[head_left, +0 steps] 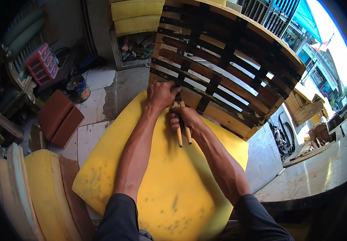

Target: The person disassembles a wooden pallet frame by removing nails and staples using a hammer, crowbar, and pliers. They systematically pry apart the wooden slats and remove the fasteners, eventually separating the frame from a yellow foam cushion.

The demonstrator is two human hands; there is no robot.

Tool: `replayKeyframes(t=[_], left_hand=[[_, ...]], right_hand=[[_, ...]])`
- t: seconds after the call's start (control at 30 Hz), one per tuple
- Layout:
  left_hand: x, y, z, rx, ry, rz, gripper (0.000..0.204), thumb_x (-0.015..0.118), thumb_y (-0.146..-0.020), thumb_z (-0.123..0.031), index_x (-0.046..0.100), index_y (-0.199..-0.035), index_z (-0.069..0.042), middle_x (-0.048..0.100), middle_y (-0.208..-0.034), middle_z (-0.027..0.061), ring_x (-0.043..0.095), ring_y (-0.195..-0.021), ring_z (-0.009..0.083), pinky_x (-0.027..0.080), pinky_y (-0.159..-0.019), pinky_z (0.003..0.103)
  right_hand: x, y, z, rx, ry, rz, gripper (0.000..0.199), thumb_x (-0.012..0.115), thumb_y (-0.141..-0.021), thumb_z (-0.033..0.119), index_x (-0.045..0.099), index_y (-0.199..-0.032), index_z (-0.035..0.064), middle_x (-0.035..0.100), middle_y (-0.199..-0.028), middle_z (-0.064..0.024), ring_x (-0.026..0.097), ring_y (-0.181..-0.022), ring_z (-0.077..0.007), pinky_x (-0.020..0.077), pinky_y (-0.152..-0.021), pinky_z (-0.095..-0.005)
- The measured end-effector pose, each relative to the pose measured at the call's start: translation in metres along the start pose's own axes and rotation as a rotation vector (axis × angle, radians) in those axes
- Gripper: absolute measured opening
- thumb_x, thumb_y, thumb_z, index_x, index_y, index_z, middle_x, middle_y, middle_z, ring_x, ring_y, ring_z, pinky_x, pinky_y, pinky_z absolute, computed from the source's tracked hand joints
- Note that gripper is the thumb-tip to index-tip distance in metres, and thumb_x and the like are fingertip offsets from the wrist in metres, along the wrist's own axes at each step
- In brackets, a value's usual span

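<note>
— Yellow foam, is that what lies under the arms in the head view?

— Yes, a big yellow foam slab (169, 188), stained with dark spots, spread out below both forearms. A wooden frame (225, 68) laced with dark crosswise and lengthwise straps lies tilted across the slab's far edge.

— What is the left hand doing?

— The left hand (161, 95) is clenched on the near edge of the frame, fingers curled over a dark strap where it meets the wood.

— And the right?

— The right hand (186, 118) is closed around a tool with two pale wooden handles (183, 134). The handles point back toward the person; the tool's head sits against the frame's edge, just beside the left hand, mostly hidden by the fingers. I cannot tell what kind of head it has.

— Anything else around?

— To the left, on the tiled floor (97, 104), a paint can (78, 89), two reddish-brown cushions (59, 118) and a red small-parts drawer box (42, 64). More yellow foam pieces (137, 16) are stacked at the top. On the right stands a worn wooden tabletop (314, 172).
</note>
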State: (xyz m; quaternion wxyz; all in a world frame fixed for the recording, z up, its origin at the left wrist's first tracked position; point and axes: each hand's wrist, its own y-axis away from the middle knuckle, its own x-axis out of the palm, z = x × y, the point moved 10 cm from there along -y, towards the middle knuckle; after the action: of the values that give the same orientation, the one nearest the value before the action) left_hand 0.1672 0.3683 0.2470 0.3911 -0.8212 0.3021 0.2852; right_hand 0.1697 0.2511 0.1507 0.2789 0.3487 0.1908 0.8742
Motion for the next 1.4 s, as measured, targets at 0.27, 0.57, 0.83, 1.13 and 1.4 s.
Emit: replayKeyframes(t=[0.27, 0.57, 0.83, 1.13, 1.4], left_hand=[[-0.008, -0.004, -0.007, -0.064, 0.081, 0.078, 0.036, 0.075, -0.081, -0.044, 0.076, -0.095, -0.011, 0.073, -0.08, 0.0146, 0.071, -0.082, 0.0344, 0.054, -0.076, 0.042], [0.029, -0.013, 0.023, -0.342, 0.723, 0.163, 0.038, 0.08, -0.081, -0.019, 0.065, -0.105, 0.006, 0.069, -0.096, 0.0148, 0.067, -0.084, 0.0198, 0.054, -0.077, 0.033], [0.036, -0.005, 0.029, -0.557, 1.182, 0.147, 0.024, 0.07, -0.083, 0.002, 0.057, -0.103, 0.001, 0.063, -0.085, 0.0099, 0.066, -0.075, 0.0208, 0.058, -0.066, 0.035], [0.037, 0.0, 0.015, -0.7, 1.554, 0.314, 0.011, 0.068, -0.088, -0.01, 0.065, -0.095, -0.002, 0.067, -0.082, 0.0112, 0.059, -0.062, 0.0126, 0.046, -0.049, 0.023], [0.009, 0.001, 0.005, -0.558, 1.579, 0.527, 0.029, 0.062, -0.096, -0.026, 0.062, -0.108, 0.0, 0.067, -0.111, 0.0248, 0.038, -0.046, 0.0012, 0.031, -0.038, 0.017]], right_hand=[[-0.044, 0.035, 0.082, -0.124, 1.305, 0.004, 0.029, 0.061, -0.098, 0.024, 0.058, -0.08, 0.0014, 0.055, -0.063, -0.0026, 0.056, -0.051, -0.0157, 0.0475, -0.047, -0.0319], [-0.029, 0.064, 0.01, -0.021, 0.151, 0.064, 0.028, 0.049, -0.1, 0.008, 0.046, -0.122, -0.0094, 0.065, -0.104, -0.0166, 0.07, -0.085, -0.0213, 0.0657, -0.075, -0.04], [0.009, 0.05, -0.008, 0.009, -0.085, 0.071, 0.028, 0.042, -0.098, 0.005, 0.042, -0.122, -0.0092, 0.061, -0.119, -0.0262, 0.066, -0.11, -0.0335, 0.0599, -0.095, -0.0516], [0.041, 0.016, -0.008, -0.097, -0.376, 0.135, 0.027, 0.036, -0.103, 0.01, 0.043, -0.124, -0.0057, 0.059, -0.12, -0.0227, 0.063, -0.115, -0.0353, 0.0518, -0.105, -0.0541], [0.044, -0.002, 0.008, -0.236, -0.456, 0.111, 0.024, 0.033, -0.105, 0.012, 0.044, -0.121, -0.0024, 0.056, -0.118, -0.0206, 0.064, -0.11, -0.0334, 0.0557, -0.1, -0.0534]])
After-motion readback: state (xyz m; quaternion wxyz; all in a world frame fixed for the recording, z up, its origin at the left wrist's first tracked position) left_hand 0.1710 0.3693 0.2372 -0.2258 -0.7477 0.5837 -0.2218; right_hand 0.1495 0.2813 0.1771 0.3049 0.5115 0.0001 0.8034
